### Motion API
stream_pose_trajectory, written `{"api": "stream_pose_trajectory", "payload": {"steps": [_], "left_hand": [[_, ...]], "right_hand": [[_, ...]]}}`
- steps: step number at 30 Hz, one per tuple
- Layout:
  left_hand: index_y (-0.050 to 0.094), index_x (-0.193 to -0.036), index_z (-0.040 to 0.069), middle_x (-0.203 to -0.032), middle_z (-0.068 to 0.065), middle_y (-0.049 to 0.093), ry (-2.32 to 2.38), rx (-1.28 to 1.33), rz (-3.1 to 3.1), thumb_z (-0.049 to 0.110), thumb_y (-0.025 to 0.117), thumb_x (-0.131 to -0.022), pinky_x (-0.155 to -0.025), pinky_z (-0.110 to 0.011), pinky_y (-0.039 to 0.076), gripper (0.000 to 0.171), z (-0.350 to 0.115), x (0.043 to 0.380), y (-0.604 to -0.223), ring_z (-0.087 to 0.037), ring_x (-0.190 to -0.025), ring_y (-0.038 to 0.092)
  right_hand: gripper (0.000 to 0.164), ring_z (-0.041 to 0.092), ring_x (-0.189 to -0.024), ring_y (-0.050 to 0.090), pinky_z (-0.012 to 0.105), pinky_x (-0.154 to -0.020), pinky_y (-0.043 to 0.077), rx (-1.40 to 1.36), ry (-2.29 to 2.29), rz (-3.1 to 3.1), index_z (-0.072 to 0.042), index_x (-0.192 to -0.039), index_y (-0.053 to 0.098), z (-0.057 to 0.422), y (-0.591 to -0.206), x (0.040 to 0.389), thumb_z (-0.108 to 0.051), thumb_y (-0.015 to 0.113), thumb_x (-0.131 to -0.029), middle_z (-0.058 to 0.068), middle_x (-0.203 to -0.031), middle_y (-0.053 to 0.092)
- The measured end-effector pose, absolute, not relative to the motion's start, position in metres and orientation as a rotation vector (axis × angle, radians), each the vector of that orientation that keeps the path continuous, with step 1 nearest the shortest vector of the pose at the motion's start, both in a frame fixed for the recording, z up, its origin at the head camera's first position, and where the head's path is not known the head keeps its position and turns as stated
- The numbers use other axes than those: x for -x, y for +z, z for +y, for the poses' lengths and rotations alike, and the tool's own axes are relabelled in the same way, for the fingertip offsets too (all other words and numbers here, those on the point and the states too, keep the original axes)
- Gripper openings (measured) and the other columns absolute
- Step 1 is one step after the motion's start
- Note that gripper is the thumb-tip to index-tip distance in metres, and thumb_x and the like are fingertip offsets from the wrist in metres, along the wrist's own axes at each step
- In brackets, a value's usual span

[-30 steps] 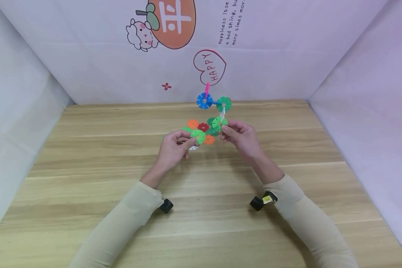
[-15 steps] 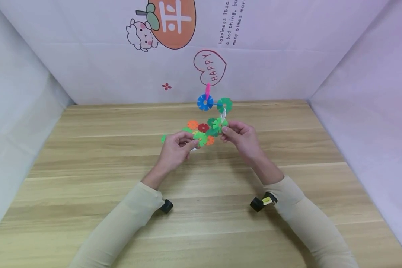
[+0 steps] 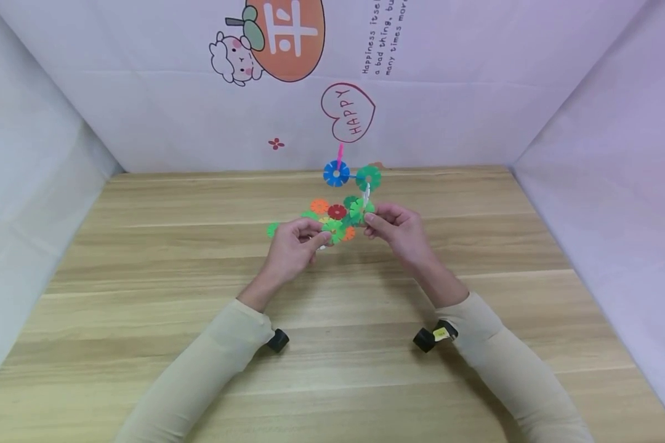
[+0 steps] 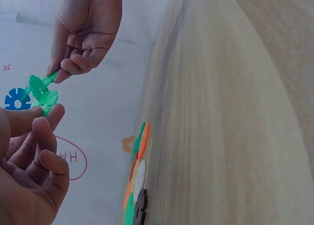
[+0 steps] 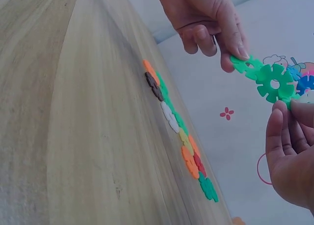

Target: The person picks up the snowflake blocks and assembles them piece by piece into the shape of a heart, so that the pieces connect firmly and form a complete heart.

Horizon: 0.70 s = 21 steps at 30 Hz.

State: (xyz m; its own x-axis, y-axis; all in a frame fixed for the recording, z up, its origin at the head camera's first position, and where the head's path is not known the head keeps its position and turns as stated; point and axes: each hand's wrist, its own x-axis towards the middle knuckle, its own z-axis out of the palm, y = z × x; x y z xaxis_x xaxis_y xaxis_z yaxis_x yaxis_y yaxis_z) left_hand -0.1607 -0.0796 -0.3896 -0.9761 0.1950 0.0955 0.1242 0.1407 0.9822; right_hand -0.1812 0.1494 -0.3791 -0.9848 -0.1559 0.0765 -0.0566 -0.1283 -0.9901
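Note:
My left hand (image 3: pixel 289 251) pinches a light green snowflake disc (image 3: pixel 333 231) between thumb and fingertips. My right hand (image 3: pixel 403 232) pinches another light green snowflake disc (image 3: pixel 359 210), the near end of a linked chain. From it the chain runs through a white disc (image 3: pixel 366 195) seen edge-on, a green disc (image 3: pixel 369 178) and a blue disc (image 3: pixel 336 174) to a pink disc (image 3: pixel 340 156). In the right wrist view the left hand's disc (image 5: pixel 240 64) overlaps the chain's green disc (image 5: pixel 267 83), edge to edge. Both hands are raised above the table.
Loose discs lie on the wooden table (image 3: pixel 332 369) beneath the hands, among them an orange disc (image 3: pixel 319 205), a red disc (image 3: pixel 337 212), a white disc (image 4: pixel 140 173) and a brown disc (image 4: pixel 141 205). A printed white cloth (image 3: pixel 449 111) stands behind the table.
The left hand has shifted slightly right and nearer with its disc. The right hand's chain has dipped and tilted a little left, so the two light green discs are closer together.

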Motion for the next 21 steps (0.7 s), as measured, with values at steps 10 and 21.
{"api": "stream_pose_trajectory", "payload": {"steps": [10,21], "left_hand": [[0.068,-0.091,-0.001,-0.084,-0.011,0.075,2.034,-0.353,2.273,0.005,0.069,-0.095,-0.044,-0.022,0.038,0.008,-0.0757,0.1634,-0.3899,-0.057,-0.063,0.051],[0.067,-0.089,-0.001,-0.081,-0.013,0.074,2.062,-0.282,2.219,0.002,0.07,-0.094,-0.043,-0.021,0.036,0.006,-0.0744,0.164,-0.3904,-0.037,-0.054,0.057]], "right_hand": [[0.006,0.014,-0.066,0.056,0.024,-0.064,0.051,0.261,-2.285,2.094,0.004,-0.097,0.068,0.1502,-0.3806,0.1818,-0.002,0.066,-0.096,0.009,-0.081,0.07],[0.014,0.017,-0.063,0.051,0.025,-0.06,0.04,0.335,-2.138,2.243,0.008,-0.096,0.067,0.1476,-0.3798,0.1807,-0.006,0.066,-0.097,0.007,-0.071,0.061]]}}
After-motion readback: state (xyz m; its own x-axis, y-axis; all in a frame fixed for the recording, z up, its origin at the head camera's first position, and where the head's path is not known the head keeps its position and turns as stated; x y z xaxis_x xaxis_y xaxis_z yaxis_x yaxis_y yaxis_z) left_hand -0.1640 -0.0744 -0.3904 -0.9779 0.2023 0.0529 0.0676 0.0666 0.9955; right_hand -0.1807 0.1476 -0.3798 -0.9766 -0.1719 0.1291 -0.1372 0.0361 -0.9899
